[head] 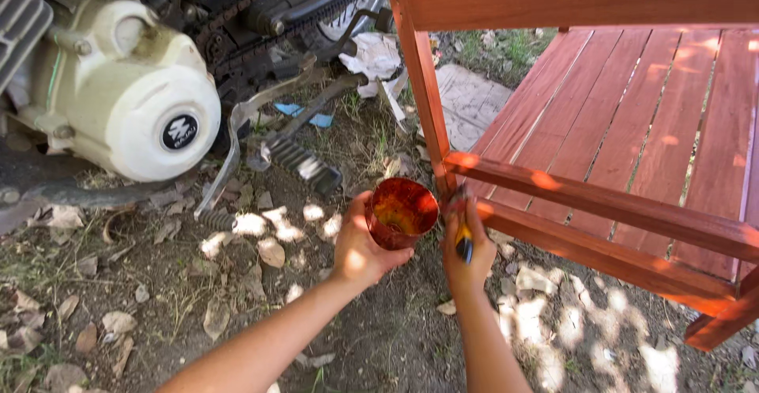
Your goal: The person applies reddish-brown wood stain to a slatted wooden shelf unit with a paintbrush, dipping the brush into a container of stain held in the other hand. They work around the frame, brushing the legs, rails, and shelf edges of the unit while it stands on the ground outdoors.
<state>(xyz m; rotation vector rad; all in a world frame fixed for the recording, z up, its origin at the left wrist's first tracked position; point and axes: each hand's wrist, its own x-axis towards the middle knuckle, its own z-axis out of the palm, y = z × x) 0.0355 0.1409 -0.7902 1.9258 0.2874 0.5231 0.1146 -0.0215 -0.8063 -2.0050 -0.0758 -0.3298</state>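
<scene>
My left hand point(360, 244) grips a small round can point(401, 212), its inside coated with reddish-brown stain. Just right of it, my right hand point(468, 252) is closed around a brush handle point(464, 244) that is dark with a yellow band; the bristles are hidden near the leg of the wooden piece. Both hands hover low over the dirt, next to the corner leg point(427, 92) of a reddish stained wooden slatted frame point(632, 124).
A motorcycle engine point(118, 85) with a cream cover, its chain and footpeg point(304, 164) stand at upper left. Dry leaves, stones and scraps of paper point(371, 57) litter the bare ground. The frame's lower rails point(609, 227) run to the right.
</scene>
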